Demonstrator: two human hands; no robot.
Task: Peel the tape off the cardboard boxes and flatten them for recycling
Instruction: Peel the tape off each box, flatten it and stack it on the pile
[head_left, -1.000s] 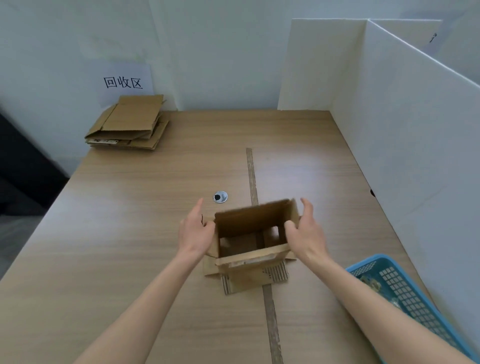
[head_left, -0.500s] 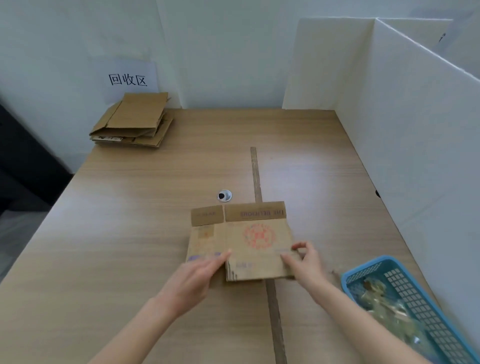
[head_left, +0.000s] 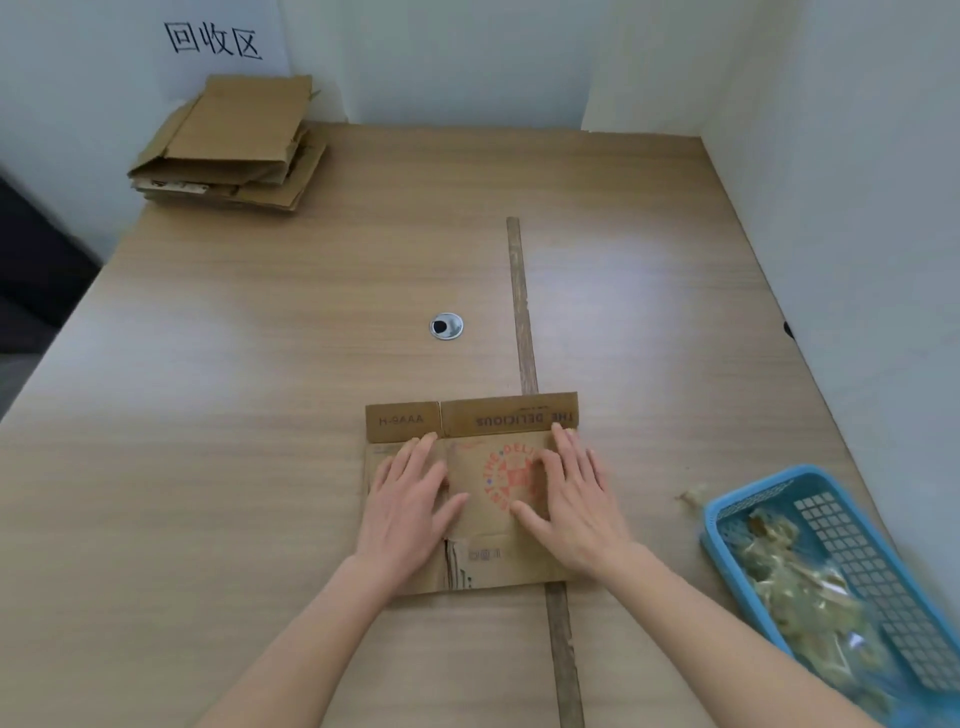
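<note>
A small brown cardboard box with a red round print lies collapsed flat on the wooden table, its end flaps spread out at the far edge. My left hand presses palm-down on its left half with straight fingers. My right hand presses flat on its right half, partly covering the red print. Neither hand grips anything. No tape shows on the visible face of the box.
A stack of flattened cardboard boxes sits at the far left corner under a paper sign. A blue plastic basket with crumpled tape stands at the near right, and a tape scrap lies beside it. White partition walls close the right side. A metal grommet is mid-table.
The box stood open between my hands a second ago. It was folded down flat, and both hands have moved from its near edge onto its top face.
</note>
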